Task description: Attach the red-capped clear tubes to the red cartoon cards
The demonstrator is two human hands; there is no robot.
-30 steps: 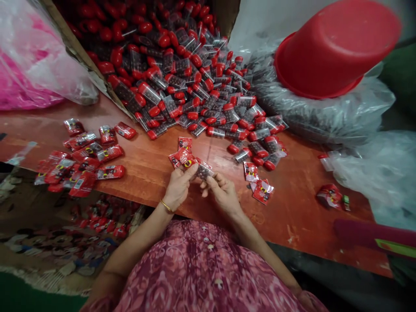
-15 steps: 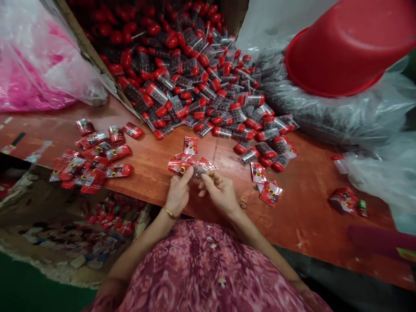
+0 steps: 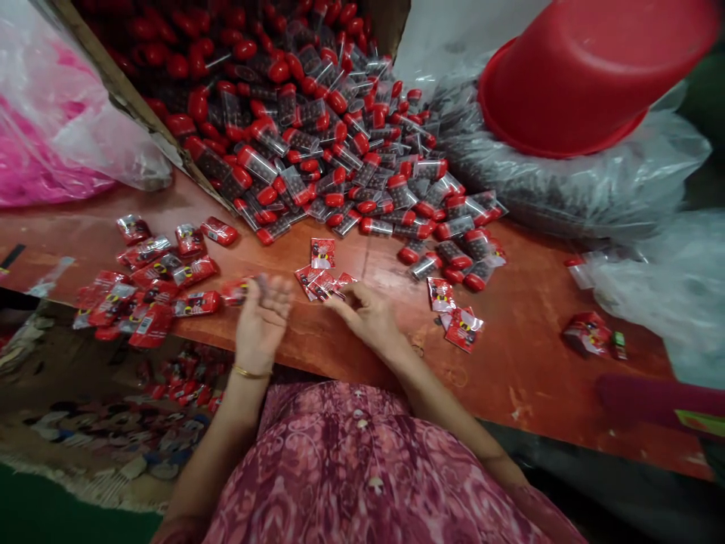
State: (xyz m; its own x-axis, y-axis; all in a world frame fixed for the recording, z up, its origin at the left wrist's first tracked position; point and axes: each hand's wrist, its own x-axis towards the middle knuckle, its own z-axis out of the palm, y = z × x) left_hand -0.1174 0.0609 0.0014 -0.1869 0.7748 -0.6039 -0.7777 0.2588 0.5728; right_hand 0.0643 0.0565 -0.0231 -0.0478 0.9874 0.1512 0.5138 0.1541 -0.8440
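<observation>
My left hand (image 3: 263,317) is raised over the front of the table, palm turned up and fingers spread, slightly blurred. Just beside its thumb a red wrapped tube (image 3: 235,291) shows blurred, apparently out of the grip. My right hand (image 3: 368,313) reaches to a few flat red printed sleeves (image 3: 324,284), thumb and forefinger apart at their edge; contact is hard to make out. Another red sleeve (image 3: 322,253) lies just behind them. To the left is a pile of red wrapped tubes (image 3: 152,291).
A large heap of clear tubes with red caps (image 3: 340,166) spills from a cardboard box (image 3: 96,57). More sleeves (image 3: 464,329) lie to the right. A red bucket (image 3: 572,83) stands on a plastic bag (image 3: 566,193). Below the table edge sits an open carton (image 3: 73,453).
My hands have parted. The left has moved left and opened beside a red wrapped tube; the right stays near the sleeves. The view has shifted slightly.
</observation>
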